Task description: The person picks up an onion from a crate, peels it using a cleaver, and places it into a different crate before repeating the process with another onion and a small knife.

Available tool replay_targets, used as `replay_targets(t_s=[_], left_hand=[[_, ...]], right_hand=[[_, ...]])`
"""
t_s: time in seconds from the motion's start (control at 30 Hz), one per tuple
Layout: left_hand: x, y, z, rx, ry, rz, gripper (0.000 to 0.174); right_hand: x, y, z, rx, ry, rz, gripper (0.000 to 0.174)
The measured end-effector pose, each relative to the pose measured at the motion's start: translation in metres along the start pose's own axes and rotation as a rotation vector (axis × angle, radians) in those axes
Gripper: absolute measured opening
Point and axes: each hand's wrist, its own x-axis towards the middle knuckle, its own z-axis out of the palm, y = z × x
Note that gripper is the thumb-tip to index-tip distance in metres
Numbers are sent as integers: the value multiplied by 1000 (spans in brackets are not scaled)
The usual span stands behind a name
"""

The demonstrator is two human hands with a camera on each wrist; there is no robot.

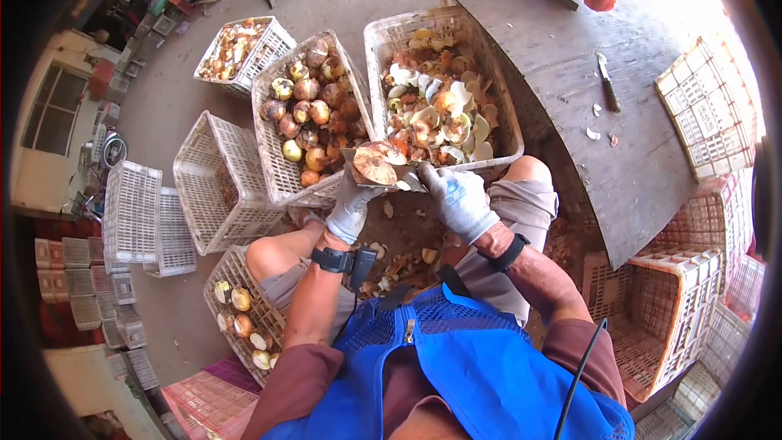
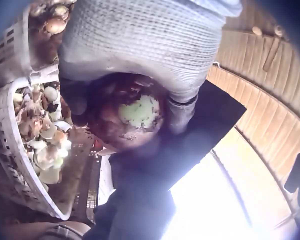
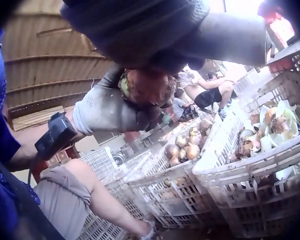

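Note:
My gloved left hand (image 1: 352,210) grips an onion (image 1: 375,165) in front of me, its brown skin partly off. A pale green cut patch shows on the onion (image 2: 140,111) in the left wrist view. In my gloved right hand (image 1: 463,202) is a cleaver with a broad, dark rectangular blade (image 2: 212,127), set close against the onion. The right wrist view shows the blade (image 3: 235,39) sticking out past the right glove, while the left hand (image 3: 112,112) cups the onion from below. The cleaver's handle is hidden inside the right hand.
Ahead stand a crate of whole onions (image 1: 257,130) and a crate of peelings (image 1: 371,41). Left of my leg, a low crate (image 1: 273,297) bears several trimmed onions. A knife (image 1: 607,81) lies on the dark board (image 1: 562,57) at right. Peelings litter the ground between my legs.

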Motion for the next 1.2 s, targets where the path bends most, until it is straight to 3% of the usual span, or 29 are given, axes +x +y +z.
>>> replay_targets(t_s=[0.2,0.27,0.3,0.33,0.4,0.47,0.53,0.6,0.7,0.77,0.83,0.93,0.97,1.03,1.07,1.1,1.13,1.2], left_hand=[[3,11,13,-49,97,24,63],[19,-4,12,35,180,204,68],[25,-14,3,177,228,227,71],[33,-17,-1,321,270,253,73],[41,-17,-4,195,246,155,72],[38,-16,-3,42,203,57,73],[41,-14,-1,332,189,185,79],[41,-3,3,680,140,312,83],[39,14,10,591,3,299,88],[35,17,12,603,-32,280,91],[27,40,30,838,-128,325,91],[23,40,21,1006,-51,383,91],[20,39,17,1032,-4,379,91],[19,25,8,242,-101,-59,86],[14,20,11,94,-99,-60,83],[11,22,21,-58,-97,-62,79],[7,24,30,-207,-95,-63,76],[5,32,42,-409,17,-26,84]], right_hand=[[0,1,12,-98,73,-41,23],[11,11,19,-54,-68,152,25],[16,28,29,-92,1,192,12],[24,46,32,-106,-129,267,16],[28,53,33,62,10,441,24],[38,47,29,334,83,531,31],[38,44,50,613,109,540,33],[29,39,57,1011,-14,726,30],[19,25,56,1907,-156,956,36],[18,13,48,2078,-278,944,39],[17,9,48,2202,-360,857,44],[16,15,39,2201,-241,898,44],[17,16,37,2015,-89,856,44],[23,11,20,1660,97,723,34],[25,8,13,1459,148,679,29],[29,-10,-1,1487,336,562,29],[29,-8,7,1115,356,417,35],[20,-11,4,760,399,156,39]])
